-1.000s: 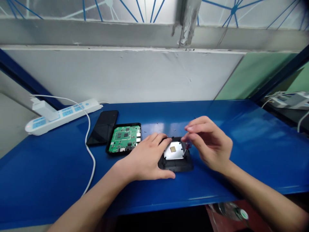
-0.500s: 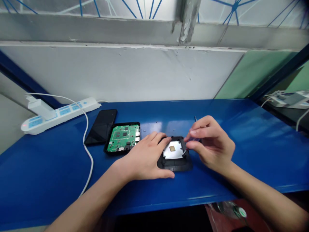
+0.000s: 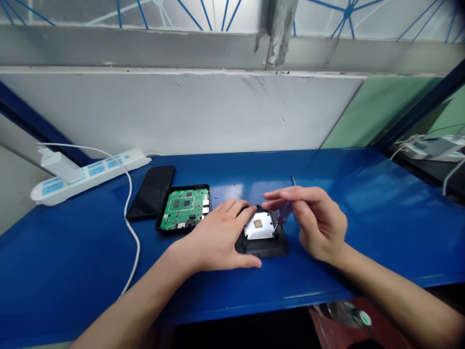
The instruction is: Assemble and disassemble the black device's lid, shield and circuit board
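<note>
A black plastic cover [image 3: 261, 248] with a silver metal plate [image 3: 264, 231] lies flat before me; a small tan square pad [image 3: 258, 223] sits on the plate. My left hand [image 3: 221, 232] holds the cover down from the left, fingers on its far edge and thumb along the near side. At its right, my right hand [image 3: 319, 220] has a screwdriver [image 3: 285, 212] with a see-through purplish handle, tilted, between thumb and extended fingers. The tip meets the plate's right edge; a screw there is too small to see. Left of my hands is an open black case [image 3: 159, 224] holding a green circuit board [image 3: 177, 208].
Tiny screws [image 3: 216, 197] lie on the blue table [image 3: 232, 167] behind the cover. A black phone [image 3: 151, 191] rests by the case. A white power strip [image 3: 98, 170] with a plugged-in charger [image 3: 62, 165] stands far left, and a white cable [image 3: 135, 237] runs toward me.
My right hand's fingers have stretched out leftward over the cover and its thumb has pulled back, showing more of the screwdriver handle. My left hand and the cover stay put.
</note>
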A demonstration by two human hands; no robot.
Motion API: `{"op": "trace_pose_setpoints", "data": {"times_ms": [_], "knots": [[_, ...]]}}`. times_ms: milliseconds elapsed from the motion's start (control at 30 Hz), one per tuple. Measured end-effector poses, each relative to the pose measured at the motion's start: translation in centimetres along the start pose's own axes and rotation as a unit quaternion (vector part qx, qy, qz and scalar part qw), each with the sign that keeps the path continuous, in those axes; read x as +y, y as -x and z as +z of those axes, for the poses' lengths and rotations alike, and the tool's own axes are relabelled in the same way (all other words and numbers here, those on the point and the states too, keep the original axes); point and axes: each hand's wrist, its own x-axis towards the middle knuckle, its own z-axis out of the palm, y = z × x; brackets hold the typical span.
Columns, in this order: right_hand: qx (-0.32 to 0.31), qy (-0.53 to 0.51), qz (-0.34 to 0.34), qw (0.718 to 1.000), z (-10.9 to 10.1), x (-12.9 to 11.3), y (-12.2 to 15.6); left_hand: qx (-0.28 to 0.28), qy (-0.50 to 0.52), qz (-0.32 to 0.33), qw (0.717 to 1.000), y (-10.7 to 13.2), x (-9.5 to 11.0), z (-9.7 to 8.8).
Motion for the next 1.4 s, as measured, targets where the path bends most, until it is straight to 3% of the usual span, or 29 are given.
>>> {"op": "trace_pose_setpoints", "data": {"times_ms": [233, 333, 467, 700, 900, 1000, 1133, 1400], "knots": [[0.049, 0.093, -0.08, 0.991, -0.2, 0.3, -1.0, 0.002, -0.011, -0.002, 1.0, -0.1, 0.1, -0.1], [0.065, 0.081, -0.039, 0.994, 0.0, 0.1, -0.8, 0.0, -0.009, -0.005, 1.0, 0.0, 0.1, -0.1], [0.033, 0.025, 0.018, 0.999, 0.1, 0.0, -0.3, 0.001, -0.009, -0.002, 1.0, -0.1, 0.0, 0.0], [0.007, 0.062, -0.045, 0.997, -0.3, 0.3, -0.7, 0.002, -0.018, -0.003, 1.0, 0.0, 0.0, 0.1], [0.034, 0.112, -0.078, 0.99, -0.3, 0.2, -1.1, -0.007, -0.015, -0.009, 1.0, 0.0, 0.1, -0.1], [0.052, 0.112, -0.059, 0.991, -0.1, 0.2, -0.8, -0.008, -0.016, -0.009, 1.0, 0.0, 0.2, -0.2], [0.039, 0.033, 0.006, 0.999, 0.1, 0.0, -0.4, -0.002, -0.013, -0.003, 1.0, 0.0, 0.2, -0.2], [0.02, 0.096, -0.038, 0.994, -0.6, 0.0, -1.0, 0.004, -0.002, -0.005, 1.0, 0.0, 0.0, -0.1]]}}
